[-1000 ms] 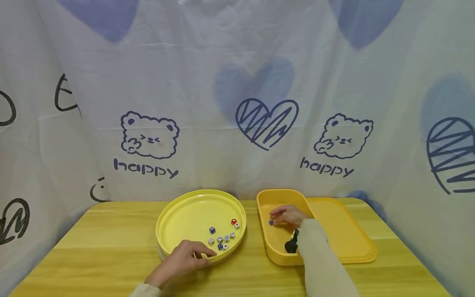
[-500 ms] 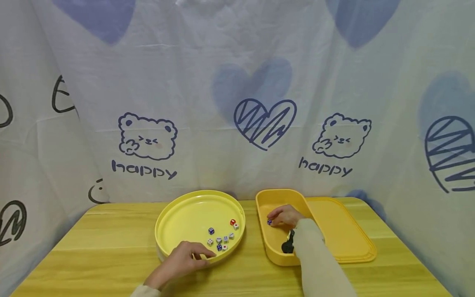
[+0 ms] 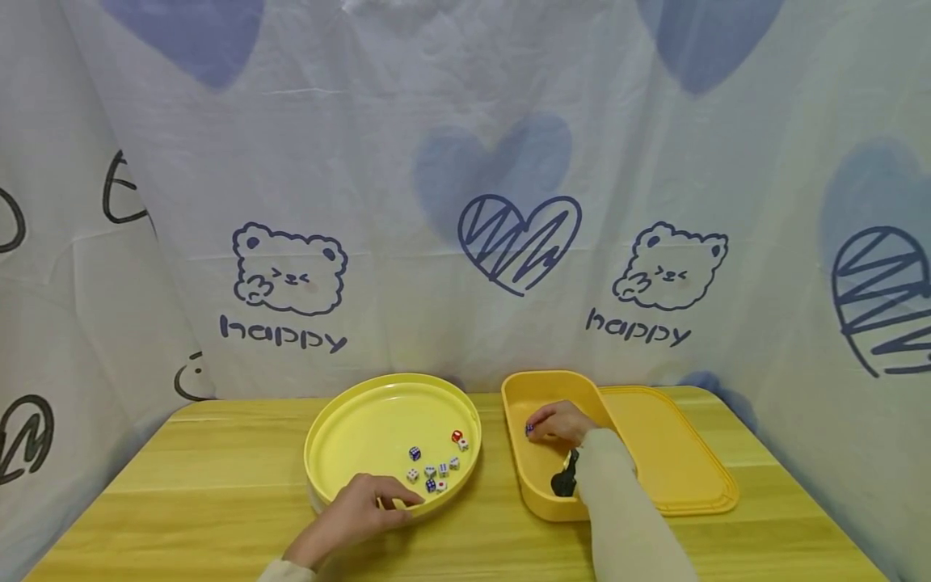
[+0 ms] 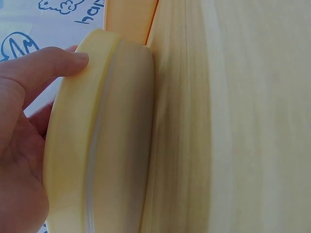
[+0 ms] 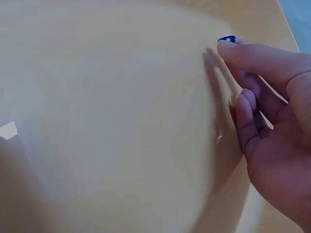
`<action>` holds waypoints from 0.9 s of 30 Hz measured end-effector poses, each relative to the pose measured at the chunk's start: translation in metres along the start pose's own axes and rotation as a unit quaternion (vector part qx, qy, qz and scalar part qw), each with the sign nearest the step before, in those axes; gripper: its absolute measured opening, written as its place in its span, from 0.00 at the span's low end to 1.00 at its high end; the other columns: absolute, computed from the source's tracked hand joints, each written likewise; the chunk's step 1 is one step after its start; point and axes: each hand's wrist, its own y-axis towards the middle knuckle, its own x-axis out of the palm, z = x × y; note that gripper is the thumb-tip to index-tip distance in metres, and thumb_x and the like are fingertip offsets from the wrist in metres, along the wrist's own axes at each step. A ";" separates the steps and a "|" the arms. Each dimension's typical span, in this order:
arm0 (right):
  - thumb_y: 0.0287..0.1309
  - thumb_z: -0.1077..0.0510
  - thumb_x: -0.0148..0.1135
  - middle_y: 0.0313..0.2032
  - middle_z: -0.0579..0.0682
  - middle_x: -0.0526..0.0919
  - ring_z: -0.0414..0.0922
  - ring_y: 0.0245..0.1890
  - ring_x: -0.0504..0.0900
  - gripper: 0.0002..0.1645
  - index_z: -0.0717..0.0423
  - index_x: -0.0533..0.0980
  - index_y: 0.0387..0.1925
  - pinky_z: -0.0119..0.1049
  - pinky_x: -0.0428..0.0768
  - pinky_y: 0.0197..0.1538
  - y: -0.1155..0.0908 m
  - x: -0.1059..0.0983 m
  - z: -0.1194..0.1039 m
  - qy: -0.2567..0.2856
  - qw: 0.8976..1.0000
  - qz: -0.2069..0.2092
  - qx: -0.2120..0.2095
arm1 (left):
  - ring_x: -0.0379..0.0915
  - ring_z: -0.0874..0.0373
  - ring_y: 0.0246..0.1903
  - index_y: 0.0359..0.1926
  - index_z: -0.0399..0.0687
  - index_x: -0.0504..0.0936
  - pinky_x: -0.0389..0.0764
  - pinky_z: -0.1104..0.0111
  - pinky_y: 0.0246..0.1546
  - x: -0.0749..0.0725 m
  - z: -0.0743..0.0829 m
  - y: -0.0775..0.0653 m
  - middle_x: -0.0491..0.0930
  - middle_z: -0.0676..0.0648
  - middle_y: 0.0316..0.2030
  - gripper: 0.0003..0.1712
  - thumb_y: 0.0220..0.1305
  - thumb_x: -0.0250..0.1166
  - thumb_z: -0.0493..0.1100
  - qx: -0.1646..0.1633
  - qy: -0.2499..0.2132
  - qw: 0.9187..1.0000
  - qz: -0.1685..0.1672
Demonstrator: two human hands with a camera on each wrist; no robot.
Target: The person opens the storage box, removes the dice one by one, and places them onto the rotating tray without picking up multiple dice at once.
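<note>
My right hand (image 3: 562,423) reaches into the deep orange-yellow box (image 3: 538,505) and pinches a blue die (image 5: 227,40) between thumb and fingers. In the right wrist view the die shows at the thumb tip, over the box's pale floor, while the other fingers are curled beneath. My left hand (image 3: 364,508) grips the near rim of a round yellow tray (image 3: 371,412), its thumb (image 4: 73,63) on the outer wall. Inside the tray, toward its right front, lie several white dice (image 3: 443,470), two blue dice (image 3: 414,453) and a red piece (image 3: 457,436).
A flat orange-yellow lid (image 3: 676,453) lies right of the box on the wood-grain table (image 3: 218,485). Behind the table hangs a printed white curtain (image 3: 407,283). Something black (image 3: 563,483) sits at my right wrist, inside the box's outline.
My right thumb and fingers have closed on the blue die, and it has shifted slightly away from me. The left hand stays on the tray rim; the tray's dice lie as before.
</note>
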 end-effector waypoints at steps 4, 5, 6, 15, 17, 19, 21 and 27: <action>0.51 0.68 0.68 0.31 0.50 0.85 0.42 0.32 0.76 0.08 0.68 0.82 0.35 0.35 0.73 0.40 0.001 -0.001 0.001 0.014 1.000 -0.003 -0.010 | 0.71 0.69 0.26 0.39 0.43 0.89 0.73 0.72 0.27 0.000 -0.001 0.000 0.85 0.52 0.35 0.08 0.57 0.69 0.38 0.002 0.001 1.000 0.000; 0.52 0.67 0.68 0.31 0.50 0.85 0.42 0.32 0.76 0.08 0.68 0.82 0.35 0.35 0.73 0.40 0.001 -0.001 0.001 0.015 1.000 -0.004 -0.012 | 0.71 0.69 0.26 0.39 0.43 0.89 0.74 0.72 0.27 0.000 -0.001 0.000 0.85 0.52 0.35 0.08 0.58 0.69 0.38 0.001 0.002 1.000 0.000; 0.52 0.67 0.68 0.32 0.49 0.85 0.42 0.33 0.75 0.09 0.68 0.82 0.36 0.35 0.73 0.40 0.001 -0.001 0.001 0.018 1.000 -0.005 -0.013 | 0.71 0.69 0.26 0.39 0.43 0.89 0.74 0.72 0.27 0.000 -0.002 0.000 0.85 0.52 0.35 0.08 0.58 0.69 0.38 0.000 0.002 1.000 -0.001; 0.53 0.67 0.67 0.34 0.48 0.84 0.44 0.36 0.75 0.11 0.69 0.82 0.39 0.37 0.72 0.43 0.004 -0.003 0.000 0.062 0.998 -0.004 0.006 | 0.71 0.69 0.26 0.40 0.44 0.89 0.73 0.72 0.27 -0.001 -0.003 -0.001 0.85 0.52 0.35 0.08 0.58 0.70 0.39 -0.003 0.001 1.000 0.000; 0.54 0.67 0.66 0.34 0.48 0.84 0.44 0.35 0.75 0.11 0.70 0.81 0.40 0.37 0.73 0.43 0.005 -0.003 0.000 0.078 0.997 -0.006 0.003 | 0.71 0.69 0.26 0.40 0.44 0.89 0.73 0.72 0.27 -0.002 -0.002 -0.002 0.85 0.52 0.35 0.08 0.58 0.70 0.39 -0.005 -0.002 1.000 0.000; 0.54 0.68 0.65 0.34 0.48 0.83 0.43 0.35 0.76 0.11 0.71 0.81 0.40 0.36 0.74 0.43 0.005 -0.003 0.000 0.096 0.995 -0.006 0.004 | 0.71 0.69 0.26 0.39 0.45 0.89 0.73 0.72 0.26 -0.002 0.000 -0.003 0.85 0.52 0.35 0.08 0.58 0.69 0.39 -0.010 -0.005 1.000 0.000; 0.55 0.69 0.65 0.34 0.48 0.83 0.43 0.34 0.76 0.12 0.73 0.80 0.41 0.34 0.75 0.42 0.003 -0.003 -0.001 0.112 0.994 -0.004 0.003 | 0.71 0.69 0.26 0.40 0.45 0.89 0.73 0.72 0.26 -0.003 0.001 -0.003 0.85 0.53 0.35 0.08 0.58 0.69 0.39 -0.014 -0.010 1.000 -0.001; 0.55 0.70 0.64 0.33 0.49 0.83 0.41 0.31 0.77 0.12 0.74 0.79 0.42 0.31 0.77 0.39 0.002 -0.005 -0.001 0.147 0.989 0.015 0.006 | 0.71 0.69 0.26 0.40 0.44 0.89 0.73 0.72 0.27 0.000 0.000 -0.001 0.85 0.52 0.35 0.08 0.58 0.69 0.37 -0.013 -0.011 1.000 -0.004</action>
